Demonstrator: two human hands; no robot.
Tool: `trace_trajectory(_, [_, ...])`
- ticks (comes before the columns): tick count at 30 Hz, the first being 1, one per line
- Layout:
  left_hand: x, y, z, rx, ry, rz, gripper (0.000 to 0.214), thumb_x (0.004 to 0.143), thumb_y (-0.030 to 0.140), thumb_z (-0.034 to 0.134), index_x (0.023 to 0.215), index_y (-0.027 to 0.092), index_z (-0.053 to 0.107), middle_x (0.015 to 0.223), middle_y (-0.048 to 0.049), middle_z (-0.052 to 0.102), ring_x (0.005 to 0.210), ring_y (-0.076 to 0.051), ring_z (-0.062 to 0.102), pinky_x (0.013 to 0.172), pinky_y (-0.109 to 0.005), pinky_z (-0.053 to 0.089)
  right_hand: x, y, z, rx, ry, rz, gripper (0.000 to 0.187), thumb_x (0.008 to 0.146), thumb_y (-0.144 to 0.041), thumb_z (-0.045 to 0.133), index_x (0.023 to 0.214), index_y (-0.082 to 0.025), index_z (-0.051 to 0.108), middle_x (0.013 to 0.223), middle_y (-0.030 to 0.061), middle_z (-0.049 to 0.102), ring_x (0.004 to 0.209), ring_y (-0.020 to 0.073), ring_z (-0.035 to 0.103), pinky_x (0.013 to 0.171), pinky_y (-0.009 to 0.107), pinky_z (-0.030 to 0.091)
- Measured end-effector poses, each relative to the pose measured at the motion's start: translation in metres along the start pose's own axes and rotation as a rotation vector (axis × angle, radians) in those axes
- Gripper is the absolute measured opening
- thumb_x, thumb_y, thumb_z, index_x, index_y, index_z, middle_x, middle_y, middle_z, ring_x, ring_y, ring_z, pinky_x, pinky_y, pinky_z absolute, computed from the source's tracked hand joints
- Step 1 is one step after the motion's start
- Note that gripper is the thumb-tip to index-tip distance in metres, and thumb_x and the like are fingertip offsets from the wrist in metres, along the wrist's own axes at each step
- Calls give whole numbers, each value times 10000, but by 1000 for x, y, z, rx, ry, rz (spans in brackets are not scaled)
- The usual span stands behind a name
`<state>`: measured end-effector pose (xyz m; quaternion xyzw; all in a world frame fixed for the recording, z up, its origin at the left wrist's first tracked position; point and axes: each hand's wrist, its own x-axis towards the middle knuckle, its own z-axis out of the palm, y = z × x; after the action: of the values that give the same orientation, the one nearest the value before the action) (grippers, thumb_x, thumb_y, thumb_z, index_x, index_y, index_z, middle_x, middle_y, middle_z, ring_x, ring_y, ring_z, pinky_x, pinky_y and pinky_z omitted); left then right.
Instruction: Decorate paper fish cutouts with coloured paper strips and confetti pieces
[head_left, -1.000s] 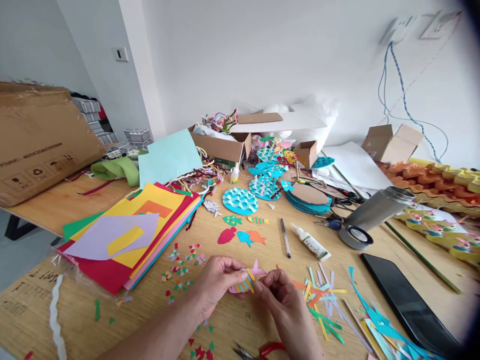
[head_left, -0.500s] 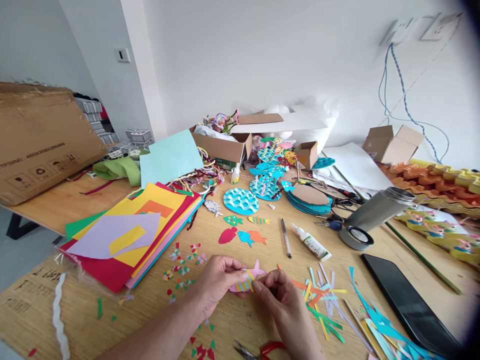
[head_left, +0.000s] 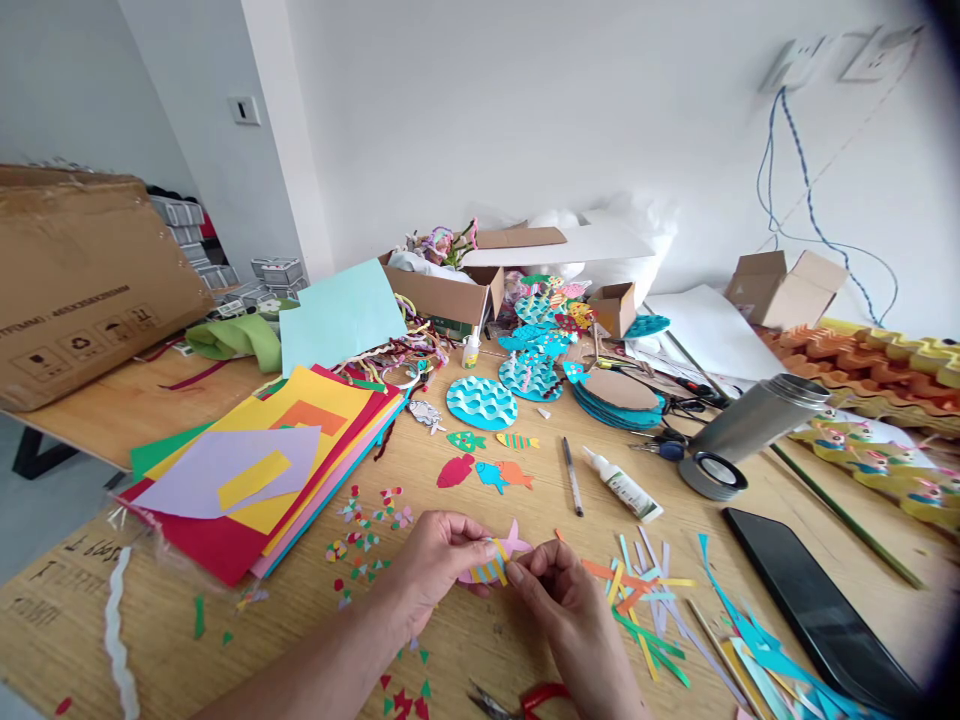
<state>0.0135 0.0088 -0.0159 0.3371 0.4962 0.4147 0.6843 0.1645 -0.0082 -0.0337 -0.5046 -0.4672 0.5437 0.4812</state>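
The left hand (head_left: 444,552) pinches a pink fish (head_left: 486,573) of paper between its thumb and fingers, and the fish is over the table (head_left: 480,640), its tail pointing away from the person. The right hand (head_left: 561,585) has its thumb and first finger pressed together on the edge of the same fish, beside a yellow strip (head_left: 502,560) which crosses it; how much of the strip they cover, I cannot tell. Just to the right of this grip lie many paper strips (head_left: 654,592). Nearer to the person than the grip are the scissors (head_left: 541,692), partly hidden by the right arm. To the left are small paper bits (head_left: 364,541). Beyond the grip lie a red fish (head_left: 454,471), a blue fish (head_left: 490,474) and an orange fish (head_left: 515,473), and, more to the right, a pen (head_left: 571,478) and a glue bottle (head_left: 624,488)
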Motion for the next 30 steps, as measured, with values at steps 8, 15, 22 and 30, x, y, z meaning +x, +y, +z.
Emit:
trace_trajectory(8, [-1,-1,0,0,-12,-4,384,525,414,797,714,114,648,728,-65,708,632,-181,632,561,-292,508,1,12,-3,-5,-5,-26,361,704,-424,725,651,-213,437,607,-20,522,559,122,429,511,232,336])
trace_trajectory(15, [-2,2,1,2,-4,6,365,514,405,798,686,118,654,657,-32,680,599,-166,618,530,-266,491,2,17,-4,-18,-3,-22,356,710,-419,722,651,-210,441,608,-21,524,555,117,429,506,227,328])
trace_trajectory(22, [-1,1,0,23,21,8,391,529,436,770,714,115,646,669,-53,694,603,-188,641,548,-279,493,1,-3,-1,-81,31,20,397,656,-530,721,652,-188,520,596,-11,516,538,123,441,493,235,342])
trace_trajectory(30, [-2,3,0,20,32,13,379,534,430,774,714,120,653,679,-50,691,618,-182,638,557,-268,484,-2,-8,-3,-178,-60,62,452,720,-598,620,699,-147,626,573,-5,510,525,116,416,485,236,293])
